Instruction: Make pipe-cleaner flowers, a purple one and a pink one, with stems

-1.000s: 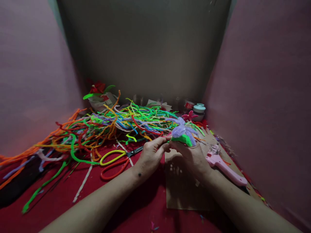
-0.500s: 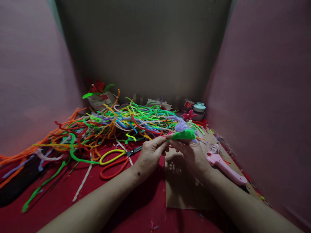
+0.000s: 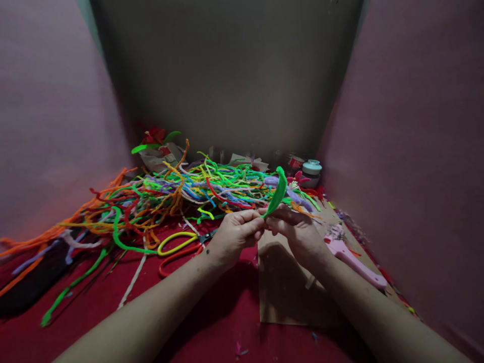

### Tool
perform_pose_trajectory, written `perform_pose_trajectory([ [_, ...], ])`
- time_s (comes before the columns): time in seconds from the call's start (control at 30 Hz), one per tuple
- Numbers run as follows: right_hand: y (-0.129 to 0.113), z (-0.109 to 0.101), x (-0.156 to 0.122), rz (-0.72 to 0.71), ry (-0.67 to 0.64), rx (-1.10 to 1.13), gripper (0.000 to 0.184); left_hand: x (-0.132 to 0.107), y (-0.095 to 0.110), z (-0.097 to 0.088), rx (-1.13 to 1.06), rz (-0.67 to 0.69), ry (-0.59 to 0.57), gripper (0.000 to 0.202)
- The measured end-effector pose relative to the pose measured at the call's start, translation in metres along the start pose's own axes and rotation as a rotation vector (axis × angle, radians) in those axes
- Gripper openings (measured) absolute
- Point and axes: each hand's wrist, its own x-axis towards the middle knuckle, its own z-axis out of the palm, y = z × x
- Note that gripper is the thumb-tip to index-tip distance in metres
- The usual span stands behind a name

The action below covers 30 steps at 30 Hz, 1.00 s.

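Green leaf (image 3: 278, 194) | held: left hand (image 3: 235, 234), right hand (image 3: 300, 237) | container (image 3: 150, 160): red flower (image 3: 154, 134) atop

head view; faces forward, down; close above red surface (image 3: 227, 312)

A bright green, fuzzy leaf (image 3: 277, 194) stands nearly upright above the far left part of the brown board (image 3: 280, 297), its narrow base pinched between the fingers (image 3: 250, 227) of both hands. The blade is slim, widest around the middle, and leans slightly rightward to a rounded tip. A soft purple flower (image 3: 301, 199) shows partly behind it, over the board's far end, petals spreading left and right, with pale strands at its centre; the leaf hides some of it.
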Motion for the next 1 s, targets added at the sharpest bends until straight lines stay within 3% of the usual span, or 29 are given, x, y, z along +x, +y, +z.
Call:
perform_pose_trajectory([
  [0.2,0.004,-0.002,0.002,0.089,-0.118,0.233,0.017,-0.001,-0.004,-0.002,-0.266,-0.122,-0.210,0.025],
  [0.33,0.001,0.001,-0.001,0.041,-0.082,0.231,0.010,-0.001,-0.001,-0.003,-0.327,-0.143,-0.302,0.021],
  [0.4,0.000,0.003,-0.001,0.009,-0.024,0.197,0.011,0.000,0.002,-0.002,-0.219,-0.087,-0.258,0.023],
  [0.5,-0.001,0.005,-0.001,0.007,0.045,0.164,0.011,-0.001,0.004,0.002,0.095,0.056,-0.094,0.020],
  [0.67,-0.003,0.005,-0.003,0.027,0.072,0.070,0.008,-0.004,-0.009,0.002,0.685,0.407,0.182,0.015],
  [0.77,-0.003,0.005,-0.006,0.040,0.060,0.033,0.012,-0.004,-0.018,-0.002,0.942,0.620,0.199,0.010],
  [0.87,-0.005,0.006,-0.007,0.035,0.066,-0.022,0.015,-0.003,-0.020,-0.004,1.038,0.778,0.181,0.012],
  [1.0,-0.009,0.008,-0.005,0.030,0.083,-0.083,0.017,-0.004,-0.017,-0.004,1.022,0.783,0.171,0.011],
])
